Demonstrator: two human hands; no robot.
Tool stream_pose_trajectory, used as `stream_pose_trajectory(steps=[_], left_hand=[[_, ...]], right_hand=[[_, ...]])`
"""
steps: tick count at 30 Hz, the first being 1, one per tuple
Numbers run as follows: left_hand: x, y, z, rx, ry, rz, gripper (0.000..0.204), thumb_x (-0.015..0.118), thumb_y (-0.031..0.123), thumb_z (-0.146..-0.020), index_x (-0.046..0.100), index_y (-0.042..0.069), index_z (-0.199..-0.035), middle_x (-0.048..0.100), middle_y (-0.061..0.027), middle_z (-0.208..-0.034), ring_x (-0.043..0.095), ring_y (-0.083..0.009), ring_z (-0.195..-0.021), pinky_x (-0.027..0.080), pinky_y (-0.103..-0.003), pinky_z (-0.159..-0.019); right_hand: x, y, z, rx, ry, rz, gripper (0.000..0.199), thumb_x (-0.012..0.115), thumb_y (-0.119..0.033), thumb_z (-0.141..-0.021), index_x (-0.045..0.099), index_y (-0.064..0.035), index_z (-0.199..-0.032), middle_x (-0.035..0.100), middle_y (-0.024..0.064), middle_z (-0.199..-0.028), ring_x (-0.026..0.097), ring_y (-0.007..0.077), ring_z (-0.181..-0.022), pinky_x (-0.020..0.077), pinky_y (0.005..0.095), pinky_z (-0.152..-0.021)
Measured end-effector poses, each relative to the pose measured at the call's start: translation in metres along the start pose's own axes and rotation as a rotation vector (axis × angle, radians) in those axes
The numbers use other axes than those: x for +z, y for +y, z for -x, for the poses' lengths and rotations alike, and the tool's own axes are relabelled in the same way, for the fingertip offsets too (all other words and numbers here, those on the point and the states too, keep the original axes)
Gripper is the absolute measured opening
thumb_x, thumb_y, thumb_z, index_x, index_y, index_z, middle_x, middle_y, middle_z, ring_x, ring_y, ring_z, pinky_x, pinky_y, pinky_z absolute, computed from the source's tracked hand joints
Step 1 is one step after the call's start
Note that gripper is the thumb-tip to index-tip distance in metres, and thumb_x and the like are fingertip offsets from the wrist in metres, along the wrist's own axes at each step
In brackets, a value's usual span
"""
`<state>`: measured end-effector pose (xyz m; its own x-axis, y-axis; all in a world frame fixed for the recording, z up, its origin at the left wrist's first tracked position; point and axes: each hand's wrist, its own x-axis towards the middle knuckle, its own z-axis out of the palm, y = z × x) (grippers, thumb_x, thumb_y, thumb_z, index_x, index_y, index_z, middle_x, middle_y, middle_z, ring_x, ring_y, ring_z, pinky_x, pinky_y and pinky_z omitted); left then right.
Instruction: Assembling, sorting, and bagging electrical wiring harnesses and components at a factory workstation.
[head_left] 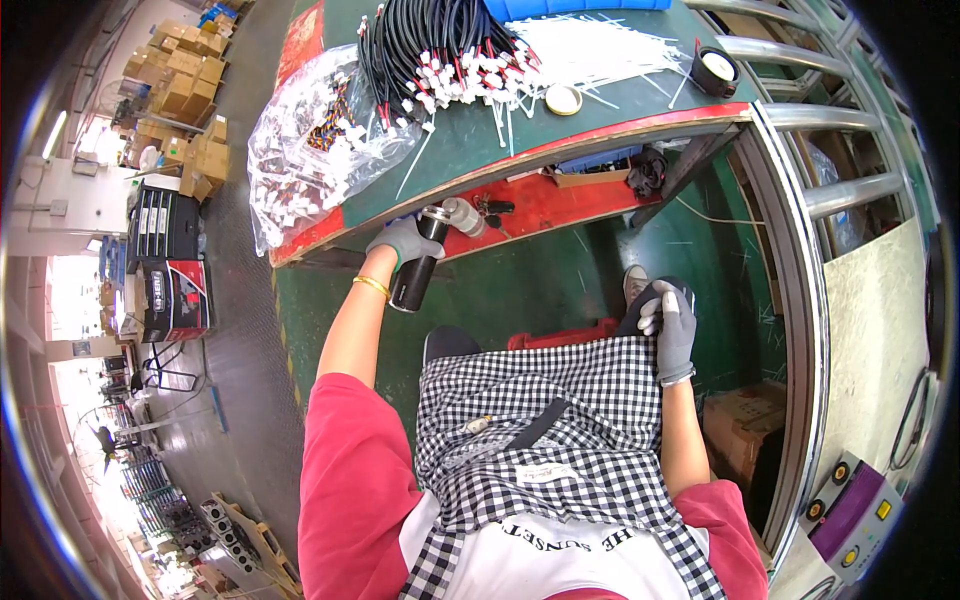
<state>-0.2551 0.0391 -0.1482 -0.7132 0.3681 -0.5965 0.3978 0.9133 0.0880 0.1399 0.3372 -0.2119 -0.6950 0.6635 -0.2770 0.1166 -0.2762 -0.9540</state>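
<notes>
My left hand (400,243), in a grey glove, grips a black bottle (416,272) with a silver cap near the lower shelf under the green workbench (470,150). My right hand (674,322), also gloved, rests on my knee at the edge of my black-and-white checked apron (560,400). On the bench top lie a bundle of black cables with white connectors (440,50), a heap of white cable ties (600,45) and a clear bag of small connectors (300,150).
A black tape roll (714,68) and a pale ring (563,98) lie on the bench. A red shelf (570,200) below holds keys and small items. Metal rails (830,120) stand at right, cardboard boxes (185,90) at far left, a carton (745,420) by my right leg.
</notes>
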Motion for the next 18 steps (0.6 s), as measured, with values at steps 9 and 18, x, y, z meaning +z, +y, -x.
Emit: stream_pose_trajectory(steps=[9,18], left_hand=[[0.005,-0.002,-0.005,-0.040,-0.046,0.011,0.081,0.084,0.053,-0.063,0.065,0.009,-0.128,0.067,-0.0209,-0.128,0.063,-0.0345,-0.120,0.047,-0.041,-0.105],[0.030,-0.006,0.000,-0.001,0.117,0.275,0.075,0.087,0.045,-0.067,0.063,0.005,-0.126,0.068,-0.0230,-0.125,0.065,-0.0367,-0.118,0.050,-0.043,-0.103]], right_hand=[[0.002,-0.001,0.001,0.001,0.023,-0.005,0.038,0.045,-0.026,-0.111,0.065,0.0026,-0.126,0.066,0.0021,-0.081,0.057,0.0064,-0.061,0.0453,0.0197,-0.055],[-0.002,0.004,-0.002,-0.019,-0.014,0.009,0.037,0.045,-0.026,-0.110,0.064,-0.0002,-0.129,0.066,0.0019,-0.082,0.059,0.0072,-0.062,0.0474,0.0195,-0.055]])
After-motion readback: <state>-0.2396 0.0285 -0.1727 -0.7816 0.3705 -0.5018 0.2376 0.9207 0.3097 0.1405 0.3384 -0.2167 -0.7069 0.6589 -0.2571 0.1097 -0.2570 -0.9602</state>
